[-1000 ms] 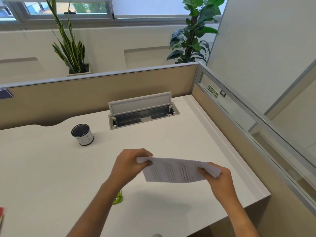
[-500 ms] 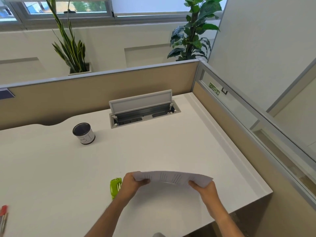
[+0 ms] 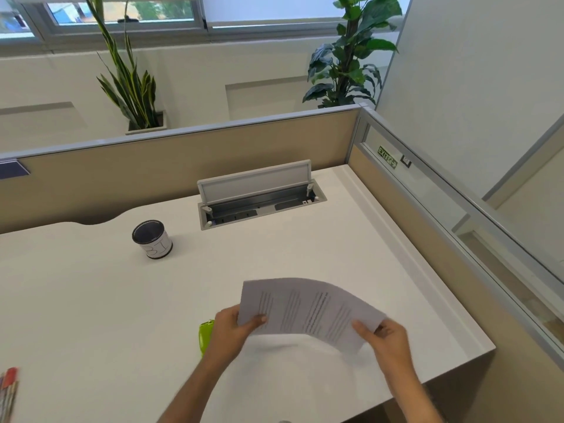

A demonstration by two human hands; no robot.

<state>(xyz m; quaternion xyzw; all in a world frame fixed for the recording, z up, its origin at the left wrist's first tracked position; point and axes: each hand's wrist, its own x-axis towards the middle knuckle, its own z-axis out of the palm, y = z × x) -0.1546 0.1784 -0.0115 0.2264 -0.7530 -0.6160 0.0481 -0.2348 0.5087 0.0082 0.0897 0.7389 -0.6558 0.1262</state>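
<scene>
Holding printed sheet (image 3: 308, 306) above desk (image 3: 91, 300), long axis left–right, ends pinched by left hand (image 3: 229, 331) and right hand (image 3: 389, 337).

office cubicle, white desk (image 3: 91, 300), beige partition panels (image 3: 152, 175), desk cable box (image 3: 259, 199), potted plants (image 3: 131, 83)

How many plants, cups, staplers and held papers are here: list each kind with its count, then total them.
Spiky plant and leafy plant: 2 plants
Cup: 1
Green stapler: 1
Printed paper, held by left hand and right hand: 1
Total: 5
</scene>
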